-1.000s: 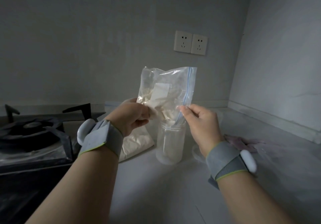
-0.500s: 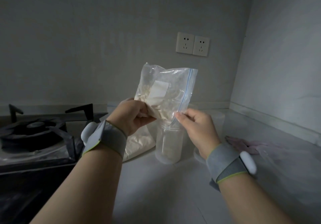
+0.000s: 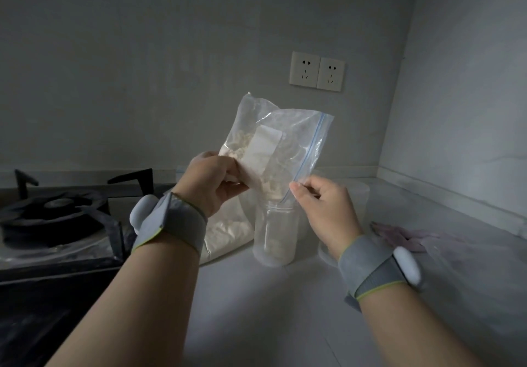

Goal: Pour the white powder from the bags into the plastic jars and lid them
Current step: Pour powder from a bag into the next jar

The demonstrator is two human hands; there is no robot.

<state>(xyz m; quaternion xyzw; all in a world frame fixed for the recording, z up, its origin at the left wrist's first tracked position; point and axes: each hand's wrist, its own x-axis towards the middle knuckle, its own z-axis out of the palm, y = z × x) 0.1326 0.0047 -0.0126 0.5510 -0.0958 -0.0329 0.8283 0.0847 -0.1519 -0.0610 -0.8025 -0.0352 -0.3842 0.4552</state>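
Note:
A clear zip bag [image 3: 273, 144] with a blue seal strip and a white label hangs tilted over an open plastic jar [image 3: 275, 232]. Clumps of white powder sit in the bag's lower corner, right at the jar's mouth. My left hand [image 3: 214, 184] pinches the bag's left side. My right hand [image 3: 325, 210] pinches the blue seal edge near the jar's rim. A little powder lies in the bottom of the jar. A second, fuller bag of powder [image 3: 228, 230] lies on the counter behind my left wrist.
A black gas stove [image 3: 57, 218] stands at the left. Another clear jar [image 3: 358, 195] is behind my right hand, with a round lid [image 3: 326, 252] partly hidden beneath it. A pinkish cloth [image 3: 399, 235] lies at the right. Two wall sockets [image 3: 316, 74] are above.
Both hands have tipped the bag a little further to the left, and its lower corner has sunk closer to the jar's mouth. My view has dropped slightly.

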